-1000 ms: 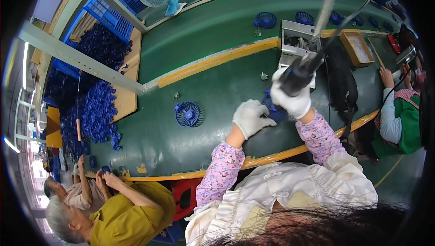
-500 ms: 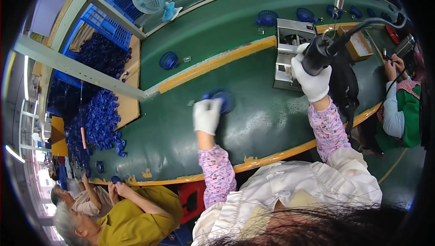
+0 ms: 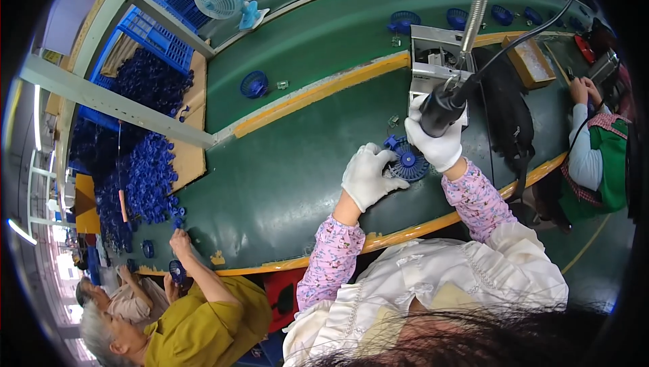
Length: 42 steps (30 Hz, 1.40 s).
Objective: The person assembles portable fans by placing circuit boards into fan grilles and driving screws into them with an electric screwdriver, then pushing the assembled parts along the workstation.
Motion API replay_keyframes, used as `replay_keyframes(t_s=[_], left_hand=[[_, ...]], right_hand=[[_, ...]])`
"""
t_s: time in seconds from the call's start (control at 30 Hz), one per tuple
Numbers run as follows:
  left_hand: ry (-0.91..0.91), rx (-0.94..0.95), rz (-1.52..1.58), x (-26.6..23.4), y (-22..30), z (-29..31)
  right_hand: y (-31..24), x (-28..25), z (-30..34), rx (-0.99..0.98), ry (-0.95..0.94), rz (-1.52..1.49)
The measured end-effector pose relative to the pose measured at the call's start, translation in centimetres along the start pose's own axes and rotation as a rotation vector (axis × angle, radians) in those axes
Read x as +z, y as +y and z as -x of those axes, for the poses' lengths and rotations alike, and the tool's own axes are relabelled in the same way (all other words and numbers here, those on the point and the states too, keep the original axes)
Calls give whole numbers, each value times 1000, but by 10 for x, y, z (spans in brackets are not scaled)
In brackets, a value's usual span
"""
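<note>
In a white glove, my right hand (image 3: 433, 141) is wrapped round a black electric screwdriver (image 3: 443, 111), which hangs from a coiled metal spring and has a black cable. Its tip is hidden behind the hand. My left hand (image 3: 369, 176), also gloved, holds the left edge of a round blue fan housing (image 3: 410, 161) with thumb and fingers. The housing lies on the green table (image 3: 297, 184), slatted side up, just left of the screwdriver. Behind it lies a small metal or clear part (image 3: 393, 121). Close beyond my right hand stands a metal fixture (image 3: 433, 49).
More blue housings (image 3: 254, 84) with small parts lie along the green belt (image 3: 304, 53). A pile of blue pieces (image 3: 145, 178) is at left. Right are a black bag (image 3: 507, 117) and a carton (image 3: 531, 63). Co-workers sit at left (image 3: 209, 320) and right (image 3: 602, 157).
My left hand has moved right, bringing the blue fan housing beside my right hand. The screwdriver has come lower and leftward. The co-worker at left has stretched a hand toward the blue pile.
</note>
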<state>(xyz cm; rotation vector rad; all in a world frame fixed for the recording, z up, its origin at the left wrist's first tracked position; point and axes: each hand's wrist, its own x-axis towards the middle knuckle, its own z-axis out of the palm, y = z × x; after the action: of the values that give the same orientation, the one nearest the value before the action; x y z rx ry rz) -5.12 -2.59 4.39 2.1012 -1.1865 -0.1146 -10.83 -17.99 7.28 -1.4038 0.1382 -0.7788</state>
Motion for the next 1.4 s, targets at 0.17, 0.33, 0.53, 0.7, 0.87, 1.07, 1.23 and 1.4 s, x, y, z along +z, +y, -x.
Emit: replay_keyframes(t_s=[0.17, 0.33, 0.53, 0.7, 0.87, 1.07, 1.23, 1.4], left_hand=[[-125, -12, -57, 7, -4, 6], [-116, -6, -70, 11, -5, 6], [-113, -2, -67, 11, -6, 4], [-64, 44, -39, 14, -5, 5], [-48, 54, -55, 17, -4, 5], [-42, 74, -49, 17, -7, 7], [-37, 95, -44, 19, -6, 4], [-27, 101, 72, 23, -12, 4]], right_hand=[[11, 3, 2, -121, -60, 172], [10, 0, 0, -155, -147, 161], [-4, -3, -4, 113, -60, 26], [-43, -15, -38, -181, 144, 39], [-27, -32, -52, -220, 178, 104], [-36, -13, -23, -115, 74, 63], [-16, 5, 8, 45, -58, -47], [-2, 13, 17, -54, -248, 205]])
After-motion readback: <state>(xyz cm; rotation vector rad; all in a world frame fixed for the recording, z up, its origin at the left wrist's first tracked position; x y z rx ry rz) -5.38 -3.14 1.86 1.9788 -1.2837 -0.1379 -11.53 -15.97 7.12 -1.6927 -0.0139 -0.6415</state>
